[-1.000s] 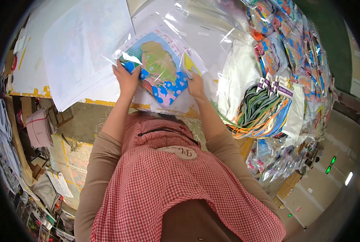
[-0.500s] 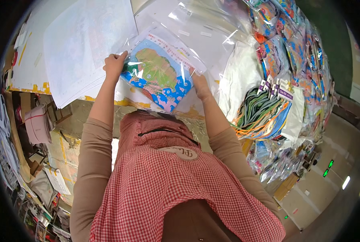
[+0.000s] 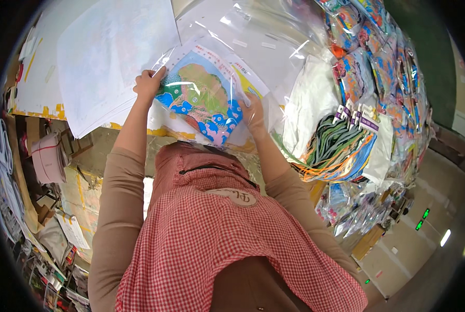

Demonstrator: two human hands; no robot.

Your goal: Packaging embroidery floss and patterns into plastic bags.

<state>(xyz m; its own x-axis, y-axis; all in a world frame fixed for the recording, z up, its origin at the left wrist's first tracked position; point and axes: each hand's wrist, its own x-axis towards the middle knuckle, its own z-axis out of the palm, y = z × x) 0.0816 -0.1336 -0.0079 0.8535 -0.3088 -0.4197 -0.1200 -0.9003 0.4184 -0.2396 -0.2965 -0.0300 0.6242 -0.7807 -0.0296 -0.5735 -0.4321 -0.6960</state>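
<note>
A colourful printed picture sheet (image 3: 198, 96) with a green and tan mound, blue patches and pink shapes lies in a clear plastic bag (image 3: 176, 56) at the table's near edge. My left hand (image 3: 150, 83) is closed on the bag's left edge, thumb on top. At the sheet's right edge my right hand (image 3: 252, 112) grips it, thumb uppermost and the other fingers mostly hidden. Beside that thumb shows the corner of a yellow and white printed paper (image 3: 250, 80). Glare on the film blurs some detail.
Large pale sheets (image 3: 112, 62) overhang the table's front edge at left. To the right lie a bundle of coloured thread skeins (image 3: 339, 143) with card tags, white folded cloth (image 3: 313, 96) and a heap of filled plastic packets (image 3: 378, 67). Loose clear bags (image 3: 271, 28) are behind.
My right hand has moved a little to the left, pushing the picture sheet's right side inward. More of the yellow and white paper shows. My left hand has stayed put.
</note>
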